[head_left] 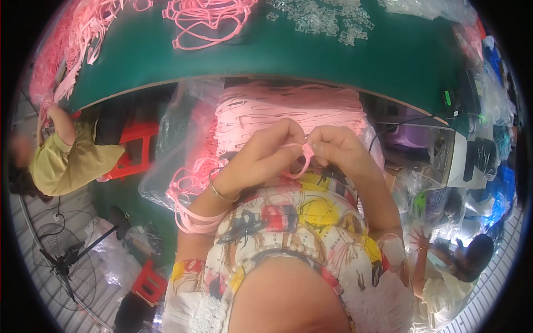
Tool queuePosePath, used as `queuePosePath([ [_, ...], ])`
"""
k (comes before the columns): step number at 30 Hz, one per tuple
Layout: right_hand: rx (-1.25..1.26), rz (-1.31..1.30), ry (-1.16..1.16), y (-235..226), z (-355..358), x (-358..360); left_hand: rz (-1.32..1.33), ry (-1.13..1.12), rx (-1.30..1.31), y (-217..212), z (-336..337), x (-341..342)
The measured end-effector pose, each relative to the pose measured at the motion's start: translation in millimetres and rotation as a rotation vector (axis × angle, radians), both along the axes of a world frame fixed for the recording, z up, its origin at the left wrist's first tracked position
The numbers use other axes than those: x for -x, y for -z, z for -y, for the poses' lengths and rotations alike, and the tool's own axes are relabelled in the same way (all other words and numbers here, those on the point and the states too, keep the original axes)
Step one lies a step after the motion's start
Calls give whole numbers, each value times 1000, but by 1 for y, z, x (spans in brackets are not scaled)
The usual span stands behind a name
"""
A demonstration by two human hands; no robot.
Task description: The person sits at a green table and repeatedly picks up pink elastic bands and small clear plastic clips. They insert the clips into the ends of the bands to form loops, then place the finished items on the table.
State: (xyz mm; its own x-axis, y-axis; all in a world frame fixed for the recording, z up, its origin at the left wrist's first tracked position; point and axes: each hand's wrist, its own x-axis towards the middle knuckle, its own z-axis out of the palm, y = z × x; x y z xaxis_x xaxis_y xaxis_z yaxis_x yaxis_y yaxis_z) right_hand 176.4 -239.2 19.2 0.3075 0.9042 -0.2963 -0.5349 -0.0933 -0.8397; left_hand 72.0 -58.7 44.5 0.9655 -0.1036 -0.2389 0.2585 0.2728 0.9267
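Note:
Close in front of my chest, both hands meet at a pink rubbery strap (307, 157). My left hand (273, 151) pinches one part of it between thumb and fingers. The fingers of my right hand (340, 149) are closed on the strap just beside, and a small loop hangs down between the hands. Whether a small clip sits at the fingertips cannot be made out. Beyond the hands lies a thick stack of flat pink straps (294, 114). Looped pink straps (194, 186) hang beside my left forearm, by the bracelet on that wrist.
A green table (266, 58) curves across the front, bearing pink looped straps (211, 22) and a scatter of clear plastic clips (322, 19). At left are a person in yellow-green (75, 161), red stools (141, 150) and a fan (64, 261). Another person (449, 277) is at lower right.

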Motion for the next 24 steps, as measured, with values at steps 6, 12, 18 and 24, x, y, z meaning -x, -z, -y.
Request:
queuePosePath([
  [6,86,302,23,-15,-8,-6,-27,36,4,5,-10,-5],
  [12,43,1325,285,-13,-26,8,-27,-57,-242,7,-10,-6],
  [18,-87,1814,364,-20,-35,2,-21,-34,-600,11,-16,-12],
  [24,-149,1072,317,-22,-50,-6,-32,-120,-197,20,-35,2],
])
